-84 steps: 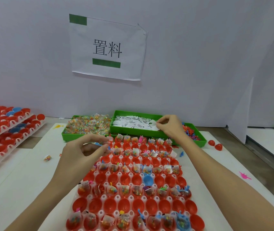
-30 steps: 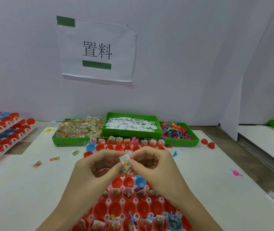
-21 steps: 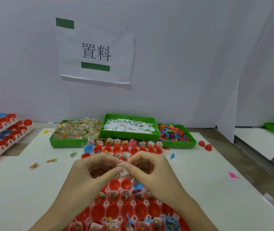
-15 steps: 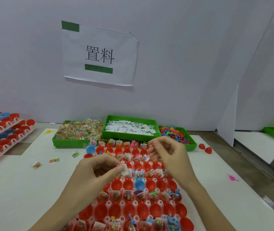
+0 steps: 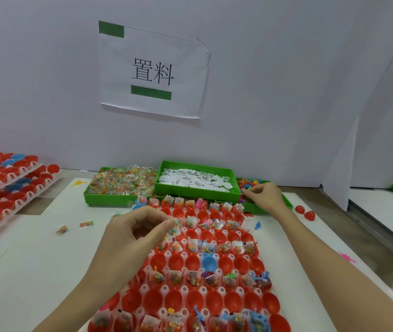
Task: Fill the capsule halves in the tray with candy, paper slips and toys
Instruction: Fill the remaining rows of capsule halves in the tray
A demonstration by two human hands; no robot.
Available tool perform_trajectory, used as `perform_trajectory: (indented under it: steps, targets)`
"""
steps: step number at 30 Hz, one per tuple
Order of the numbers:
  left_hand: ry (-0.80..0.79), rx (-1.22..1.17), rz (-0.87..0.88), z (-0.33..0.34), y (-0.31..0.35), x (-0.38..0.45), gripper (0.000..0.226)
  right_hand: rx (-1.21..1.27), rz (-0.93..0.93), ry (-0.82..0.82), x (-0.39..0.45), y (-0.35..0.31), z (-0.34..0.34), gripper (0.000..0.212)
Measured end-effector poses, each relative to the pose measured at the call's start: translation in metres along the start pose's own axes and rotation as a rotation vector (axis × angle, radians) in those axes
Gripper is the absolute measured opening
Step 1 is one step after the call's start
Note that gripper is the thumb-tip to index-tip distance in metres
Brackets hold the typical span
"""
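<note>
A white tray (image 5: 259, 254) of red capsule halves lies before me; several rows hold candy packets, slips and toys, other rows stand bare. My left hand (image 5: 138, 232) hovers over the tray's left side, pinching a candy packet with a paper slip (image 5: 174, 229) between thumb and fingers. My right hand (image 5: 263, 196) reaches into the green bin of coloured toys (image 5: 250, 182) at the far right, fingers curled on the pile; what they hold is hidden. Green bins of candy (image 5: 121, 180) and paper slips (image 5: 194, 179) sit behind the tray.
Stacked trays of red and blue capsule halves (image 5: 3, 183) stand at the left. Loose candy packets (image 5: 86, 224) lie on the white table. Two red halves (image 5: 305, 212) rest right of the toy bin. A white wall with a paper sign (image 5: 153, 73) closes the back.
My hands were together over the tray with the packet and slip. They parted: the right hand moved away to the toy bin, the left kept the packet and slip.
</note>
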State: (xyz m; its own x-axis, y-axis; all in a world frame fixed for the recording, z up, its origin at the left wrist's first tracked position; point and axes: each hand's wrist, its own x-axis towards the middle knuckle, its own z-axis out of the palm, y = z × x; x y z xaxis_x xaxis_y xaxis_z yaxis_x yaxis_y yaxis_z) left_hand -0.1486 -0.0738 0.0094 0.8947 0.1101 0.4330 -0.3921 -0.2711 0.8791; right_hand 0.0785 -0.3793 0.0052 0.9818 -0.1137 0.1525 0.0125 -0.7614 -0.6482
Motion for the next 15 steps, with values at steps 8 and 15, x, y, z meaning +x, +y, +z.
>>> perform_trajectory:
  steps: [8, 15]
  targets:
    - [-0.033, -0.016, -0.005, 0.002, -0.004, -0.002, 0.014, -0.006, 0.091, -0.013, 0.01, -0.001, 0.013, 0.021]
    - [-0.079, 0.018, 0.009, 0.002, -0.005, -0.003, 0.012, 0.013, 0.022, -0.131, 0.004, -0.001, -0.002, 0.02]
